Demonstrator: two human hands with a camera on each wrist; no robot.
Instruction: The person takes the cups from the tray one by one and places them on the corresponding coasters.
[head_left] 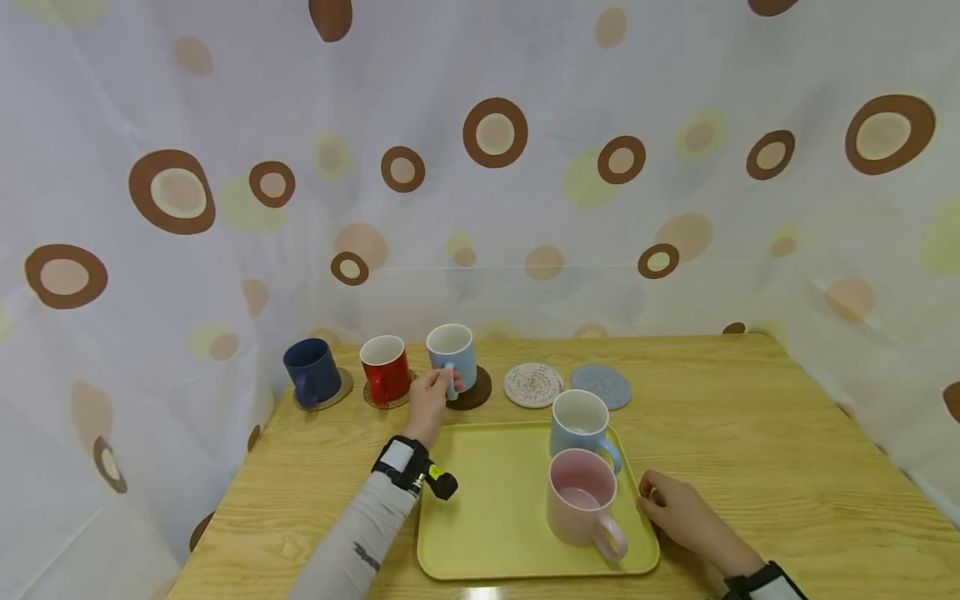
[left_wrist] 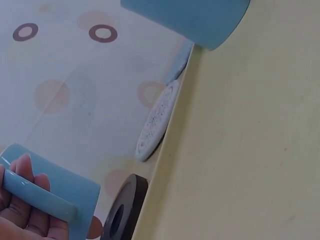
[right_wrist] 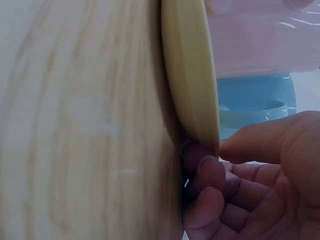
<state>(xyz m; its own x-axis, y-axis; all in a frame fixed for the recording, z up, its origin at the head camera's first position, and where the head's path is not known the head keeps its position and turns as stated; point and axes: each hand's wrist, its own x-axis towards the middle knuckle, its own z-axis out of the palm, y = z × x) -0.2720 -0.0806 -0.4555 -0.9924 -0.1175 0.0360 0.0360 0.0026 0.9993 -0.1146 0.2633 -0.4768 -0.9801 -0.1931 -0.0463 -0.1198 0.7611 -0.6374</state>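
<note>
My left hand [head_left: 431,402] grips the handle of a light blue mug [head_left: 454,353] at the back of the table. The mug is upright over the left part of a dark brown coaster [head_left: 472,390]; in the left wrist view its base appears lifted off that coaster. My right hand [head_left: 678,510] pinches the right rim of a yellow tray [head_left: 480,500], thumb above and curled fingertips at its underside in the right wrist view. On the tray's right side stand a second light blue mug [head_left: 577,427] and, nearer, a pink mug [head_left: 579,500].
Further left, a navy mug [head_left: 313,375] and a red mug [head_left: 386,371] stand on coasters. Right of the brown coaster lie a speckled white coaster [head_left: 533,385] and a grey-blue coaster [head_left: 602,387]. A patterned curtain [head_left: 555,208] hangs behind the wooden table [head_left: 750,417].
</note>
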